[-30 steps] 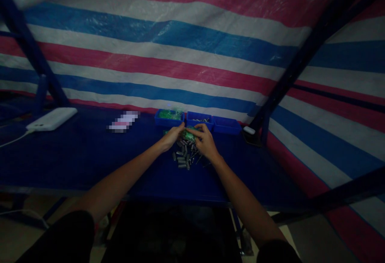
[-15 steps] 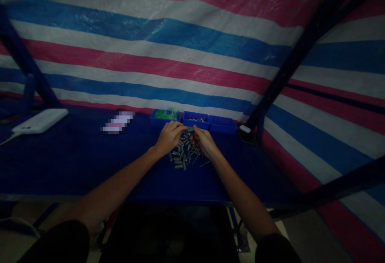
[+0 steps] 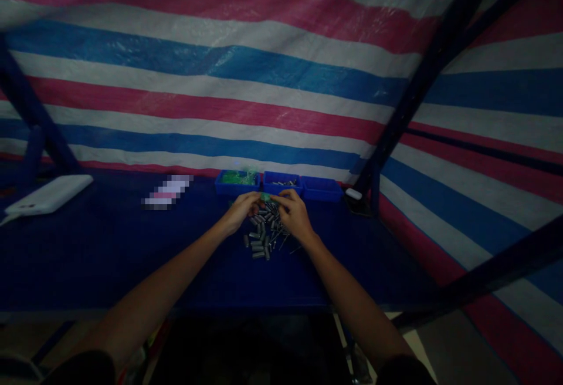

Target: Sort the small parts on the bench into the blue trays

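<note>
A heap of several small grey cylindrical parts with thin wire legs lies on the dark blue table. Just above the heap my left hand and my right hand meet. Both pinch a small green piece between their fingertips. Behind them stand three small blue bins: the left bin holds green pieces, the middle bin holds small grey parts, and what is in the right bin does not show.
A white flat device with a cable lies at the far left. A small blurred pink-and-white object lies left of the bins. A white item sits by a dark diagonal frame post. A striped tarp forms the back wall.
My hands have stayed together over the heap, still pinching the green piece. The view tilted and shifted a little, so everything sits slightly lower and to the left.
</note>
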Action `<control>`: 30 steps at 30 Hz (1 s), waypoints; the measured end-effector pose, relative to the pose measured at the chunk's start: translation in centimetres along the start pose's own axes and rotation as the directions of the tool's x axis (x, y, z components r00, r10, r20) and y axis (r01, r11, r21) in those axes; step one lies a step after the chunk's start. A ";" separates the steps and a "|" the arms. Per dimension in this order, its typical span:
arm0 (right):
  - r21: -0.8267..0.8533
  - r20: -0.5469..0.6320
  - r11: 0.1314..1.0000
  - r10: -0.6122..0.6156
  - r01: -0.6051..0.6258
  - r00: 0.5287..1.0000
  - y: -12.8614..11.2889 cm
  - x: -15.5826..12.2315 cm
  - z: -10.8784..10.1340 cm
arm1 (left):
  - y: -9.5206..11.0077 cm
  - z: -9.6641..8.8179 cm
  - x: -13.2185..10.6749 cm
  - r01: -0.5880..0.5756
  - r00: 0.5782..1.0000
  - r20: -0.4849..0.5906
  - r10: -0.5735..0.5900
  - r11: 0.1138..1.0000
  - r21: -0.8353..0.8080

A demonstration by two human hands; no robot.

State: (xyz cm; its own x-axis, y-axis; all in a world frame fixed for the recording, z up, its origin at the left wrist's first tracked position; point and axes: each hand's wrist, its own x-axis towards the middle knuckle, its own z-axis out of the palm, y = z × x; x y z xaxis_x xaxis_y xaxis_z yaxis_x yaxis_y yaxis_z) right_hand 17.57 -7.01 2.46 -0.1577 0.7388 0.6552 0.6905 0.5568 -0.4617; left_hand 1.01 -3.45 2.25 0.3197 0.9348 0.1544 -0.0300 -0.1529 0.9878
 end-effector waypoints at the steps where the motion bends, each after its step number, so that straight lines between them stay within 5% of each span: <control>1: 0.001 -0.014 1.000 -0.001 0.001 1.000 0.1 0.0 0.0 | 0.1 0.1 -0.1 -0.005 1.000 -0.001 0.005 1.000 0.028; 6: 0.078 -0.078 0.995 0.062 -0.056 0.995 0.7 0.1 0.5 | 0.2 0.4 -0.6 -0.114 0.993 0.006 0.117 0.954 0.278; 10: 0.340 -0.115 0.869 0.417 -0.359 0.901 0.8 0.4 1.4 | 0.0 -0.3 -0.6 -0.355 0.905 0.051 0.422 0.685 0.636; 13: 0.544 0.115 0.646 0.575 -0.536 0.810 0.5 0.6 1.5 | 0.1 -0.8 -0.6 -0.429 0.837 0.100 0.538 0.532 0.730; 16: 0.618 0.332 0.491 0.544 -0.613 0.771 -0.3 0.7 0.9 | 0.2 -1.0 -0.7 -0.484 0.795 0.147 0.588 0.470 0.739; 20: 0.747 0.330 0.378 0.504 -0.547 0.798 -0.8 0.8 0.4 | 0.3 -0.6 -1.1 -0.479 0.814 0.189 0.549 0.452 0.752; 22: 0.768 0.217 0.444 0.498 -0.462 0.839 -0.6 0.7 0.5 | 0.2 -0.3 -1.2 -0.432 0.864 0.187 0.467 0.498 0.752; 25: 0.627 -0.012 0.700 0.448 -0.342 0.894 -0.2 0.4 0.8 | -0.1 -0.2 -1.1 -0.345 0.923 0.168 0.345 0.557 0.755; 27: 0.468 -0.103 0.830 0.390 -0.302 0.915 -0.1 0.2 0.9 | -0.2 -0.6 -0.9 -0.297 0.943 0.148 0.297 0.553 0.779; 30: 0.270 -0.152 0.904 0.381 -0.332 0.912 -0.3 0.8 0.9 | -0.3 -2.2 -0.4 -0.206 0.956 0.071 0.283 0.483 0.851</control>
State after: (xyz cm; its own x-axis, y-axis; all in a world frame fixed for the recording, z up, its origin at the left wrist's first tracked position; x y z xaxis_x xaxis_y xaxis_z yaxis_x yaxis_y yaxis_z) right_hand 16.57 -6.24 2.55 0.2263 0.8283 0.5125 0.4857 0.3601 -0.7965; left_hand -1.17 -3.06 1.95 0.3648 0.8281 0.4257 0.7256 -0.5393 0.4274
